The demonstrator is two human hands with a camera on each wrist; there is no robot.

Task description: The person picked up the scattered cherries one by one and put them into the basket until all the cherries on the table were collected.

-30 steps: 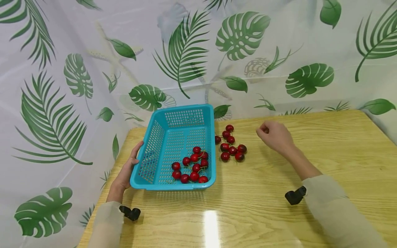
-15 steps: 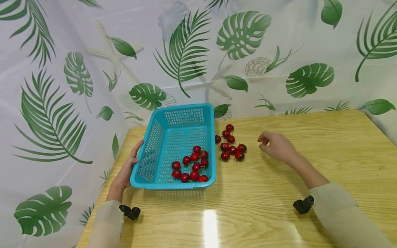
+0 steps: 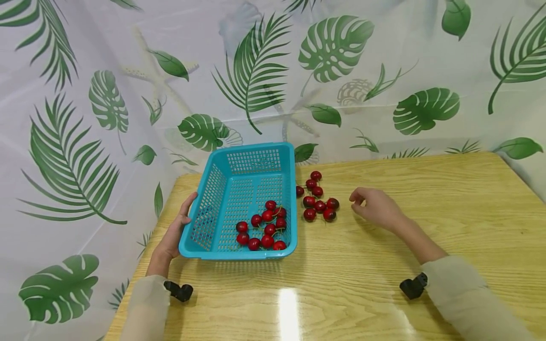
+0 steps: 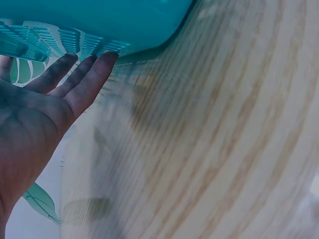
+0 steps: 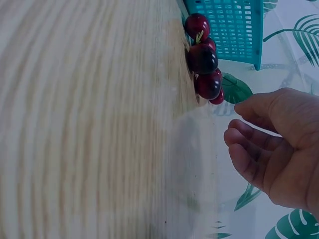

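A blue perforated plastic basket [image 3: 239, 189] stands on the left of the wooden table, with several red cherries [image 3: 267, 241] gathered in its front right corner. My left hand [image 3: 172, 234] rests against the basket's left side. In the left wrist view, the left hand's fingers [image 4: 92, 82] reach out nearly straight to the slotted wall. Several more cherries [image 3: 320, 206] lie in a loose group just right of the basket. My right hand [image 3: 377, 207] hovers to the right of that group, fingers loosely bent and holding nothing; the right wrist view shows a gap between the hand and the cherries [image 5: 203, 59].
The wooden table [image 3: 350, 279] extends right and toward me. A white cloth with green leaf prints [image 3: 362, 118] hangs behind and at the left. Black wrist cameras [image 3: 414, 286] sit on both forearms.
My right hand has come down toward me, and its fingers have loosened. It has shifted slightly left over the last half second. The left hand, basket and cherries look unmoved.
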